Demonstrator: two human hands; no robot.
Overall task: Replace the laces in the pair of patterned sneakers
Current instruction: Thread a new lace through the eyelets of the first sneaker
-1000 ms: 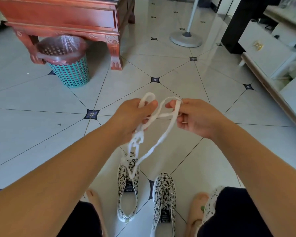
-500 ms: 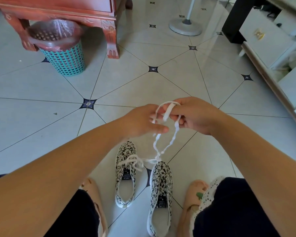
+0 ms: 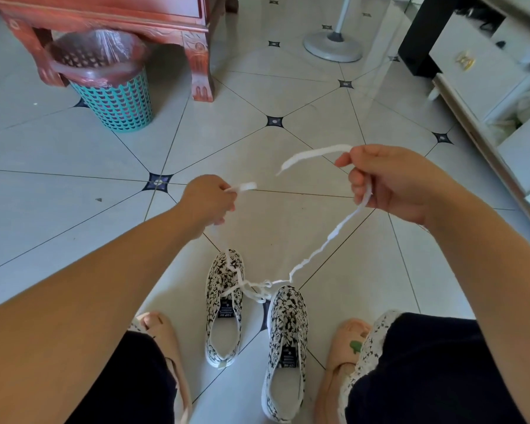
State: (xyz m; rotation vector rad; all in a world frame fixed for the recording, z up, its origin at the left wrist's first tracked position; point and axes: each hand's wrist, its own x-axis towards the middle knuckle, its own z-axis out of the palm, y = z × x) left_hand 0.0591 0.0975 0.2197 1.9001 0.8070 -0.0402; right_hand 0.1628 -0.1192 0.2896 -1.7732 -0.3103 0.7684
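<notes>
My left hand (image 3: pixel 210 198) pinches one end and my right hand (image 3: pixel 392 182) curls round the other end of the crinkled white flat lace (image 3: pixel 334 237), which I judge light, limp and best held near its tips, its middle draped over the black-and-white patterned fabric sneakers (image 3: pixel 286 332) on the pale tiled floor (image 3: pixel 74 179).

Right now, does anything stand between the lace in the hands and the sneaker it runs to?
Nothing visible does. The left hand and right hand each pinch an end of the white lace, which hangs through open air to the sneaker on the left.
</notes>
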